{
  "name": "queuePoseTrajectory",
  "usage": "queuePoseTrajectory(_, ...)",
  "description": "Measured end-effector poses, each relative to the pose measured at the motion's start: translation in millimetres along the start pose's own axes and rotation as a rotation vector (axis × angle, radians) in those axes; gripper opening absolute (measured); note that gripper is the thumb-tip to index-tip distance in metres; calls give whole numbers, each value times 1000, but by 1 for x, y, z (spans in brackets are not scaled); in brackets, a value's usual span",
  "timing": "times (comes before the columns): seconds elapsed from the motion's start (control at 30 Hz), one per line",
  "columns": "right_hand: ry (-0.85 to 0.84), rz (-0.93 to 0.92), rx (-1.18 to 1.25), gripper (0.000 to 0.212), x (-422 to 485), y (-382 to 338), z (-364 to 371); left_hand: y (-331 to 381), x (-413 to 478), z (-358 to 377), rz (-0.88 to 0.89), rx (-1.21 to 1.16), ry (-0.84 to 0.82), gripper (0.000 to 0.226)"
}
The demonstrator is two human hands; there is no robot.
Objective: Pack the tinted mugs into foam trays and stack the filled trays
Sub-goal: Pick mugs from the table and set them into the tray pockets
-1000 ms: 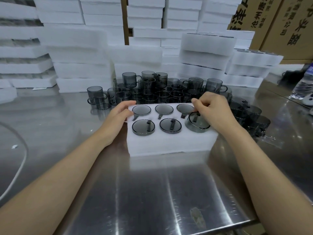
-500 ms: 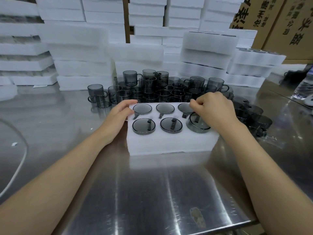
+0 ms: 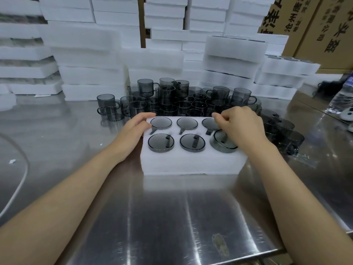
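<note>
A white foam tray (image 3: pixel 191 163) sits on the steel table in front of me, with tinted grey mugs upside down in its six holes. The front right mug (image 3: pixel 219 148) stands a little higher than the others. My right hand (image 3: pixel 240 127) lies over that mug with its fingers curled, and it hides part of the back right mug. My left hand (image 3: pixel 133 131) holds the tray's back left corner, fingers along the far edge and thumb on top. Behind the tray is a crowd of loose tinted mugs (image 3: pixel 172 100).
Stacks of white foam trays (image 3: pixel 87 60) fill the back of the table, with filled ones at the right (image 3: pixel 235 54). Cardboard boxes (image 3: pixel 315 25) stand at the far right, with a plastic bottle (image 3: pixel 342 98) below them. A white cable (image 3: pixel 17 186) curves at the left.
Both hands stay where they were on the tray and the front right mug. The view has shifted only slightly.
</note>
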State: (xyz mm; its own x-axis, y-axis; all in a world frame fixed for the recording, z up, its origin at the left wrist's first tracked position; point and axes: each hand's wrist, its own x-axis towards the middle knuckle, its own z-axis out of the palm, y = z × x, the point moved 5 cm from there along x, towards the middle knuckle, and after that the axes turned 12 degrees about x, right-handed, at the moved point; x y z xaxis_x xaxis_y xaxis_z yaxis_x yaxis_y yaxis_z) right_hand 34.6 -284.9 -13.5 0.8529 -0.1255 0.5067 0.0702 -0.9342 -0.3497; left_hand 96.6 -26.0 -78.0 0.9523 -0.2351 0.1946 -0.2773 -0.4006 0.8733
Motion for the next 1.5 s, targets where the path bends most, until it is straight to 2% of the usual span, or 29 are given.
queuePoseTrajectory(0.27,-9,-9,-137,36,4,-2,16,0,1,1,5,26,15,31)
queuePoseTrajectory(0.37,-165,92,-140,55,2,10,28,-1,2,0,15,17,19,31)
queuePoseTrajectory(0.47,-338,224,5,68,5,19,36,-2,2,0,26,39,17,31)
queuePoseTrajectory(0.57,-330,362,251,77,0,27,35,-4,2,0,24,45,13,31)
queuePoseTrajectory(0.7,-395,462,195,93,-12,35,22,-5,2,-1,63,92,110,33)
queuePoseTrajectory(0.8,-505,463,241,85,-16,40,18,-2,1,-2,77,173,182,16)
queuePoseTrajectory(0.87,-566,433,291,82,-18,41,18,-2,1,-3,74,167,181,14)
queuePoseTrajectory(1.07,-755,446,775,80,-32,34,20,-5,1,-13,89,11,253,9)
queuePoseTrajectory(1.17,-733,464,966,88,-32,30,20,-8,3,-20,62,-92,329,15)
queuePoseTrajectory(1.33,-627,480,1205,75,-29,21,24,-10,4,-26,71,-164,402,21)
queuePoseTrajectory(1.5,-440,489,1398,57,-23,15,28,-13,6,-24,2,-225,442,19)
